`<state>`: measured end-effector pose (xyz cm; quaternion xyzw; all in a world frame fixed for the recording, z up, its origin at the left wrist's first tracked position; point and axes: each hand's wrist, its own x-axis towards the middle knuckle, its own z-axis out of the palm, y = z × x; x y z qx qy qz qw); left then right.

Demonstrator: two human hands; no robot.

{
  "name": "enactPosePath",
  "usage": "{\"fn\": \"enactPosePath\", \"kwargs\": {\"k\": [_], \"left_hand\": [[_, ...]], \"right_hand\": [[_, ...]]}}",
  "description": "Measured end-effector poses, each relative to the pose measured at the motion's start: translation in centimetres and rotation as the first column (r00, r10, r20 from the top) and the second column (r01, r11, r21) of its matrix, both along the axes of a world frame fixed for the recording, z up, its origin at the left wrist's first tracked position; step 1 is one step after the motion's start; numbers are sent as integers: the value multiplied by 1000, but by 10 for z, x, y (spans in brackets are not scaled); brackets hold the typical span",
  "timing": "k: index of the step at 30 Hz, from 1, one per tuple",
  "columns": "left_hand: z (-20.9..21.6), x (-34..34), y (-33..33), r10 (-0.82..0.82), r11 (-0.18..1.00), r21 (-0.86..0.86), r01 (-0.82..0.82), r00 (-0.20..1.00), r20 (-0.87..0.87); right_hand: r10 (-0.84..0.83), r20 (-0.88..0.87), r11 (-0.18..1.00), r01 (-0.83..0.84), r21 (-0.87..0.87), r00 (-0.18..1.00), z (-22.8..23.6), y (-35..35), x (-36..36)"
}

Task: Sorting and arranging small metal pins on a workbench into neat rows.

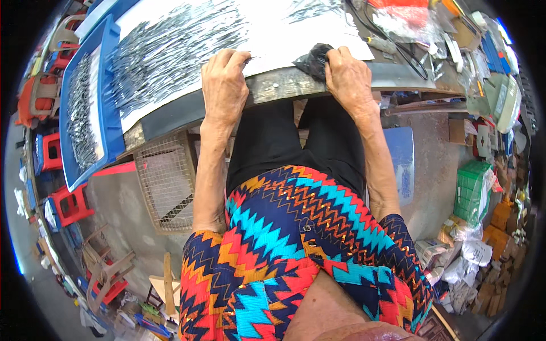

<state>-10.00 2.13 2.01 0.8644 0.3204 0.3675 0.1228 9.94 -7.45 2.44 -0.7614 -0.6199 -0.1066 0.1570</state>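
At the bench's left edge a blue tray (91,102) holds thin metal pins, and more pins (170,45) lie spread over a white sheet (296,34). The left hand (224,77) rests curled on the sheet's near edge, perhaps pinching a pin, though I cannot tell; it is best to pick pins one at a time and keep them lined up. The right hand (348,74) is closed on a black cloth (313,59) at the near edge, and past the bench's right end sit a green box (473,190) and clear bags (469,253).

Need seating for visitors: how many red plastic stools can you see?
3, maybe more hidden: one red stool beside the blue tray, one below its lower end, one farther down the floor's left edge.
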Motion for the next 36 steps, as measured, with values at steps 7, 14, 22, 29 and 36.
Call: {"fn": "enactPosePath", "kwargs": {"k": [7,14,22,29,36], "left_hand": [[-14,-6,21,195,975,142,-169,961,-194],[-20,-2,20,243,964,170,-207,942,-231],[-17,2,28,247,961,191,-202,934,-257],[-2,54,39,34,980,199,-1,986,-164],[-8,150,71,-204,979,-32,201,975,-90]], "right_hand": [[60,111,994,-50,-95,992,6,6,-1],[45,94,996,-37,-86,995,4,2,2],[101,-187,987,-75,140,977,-3,0,9],[127,-400,970,-29,242,908,-1,-3,10],[86,-606,967,79,241,791,2,-7,5]]}}
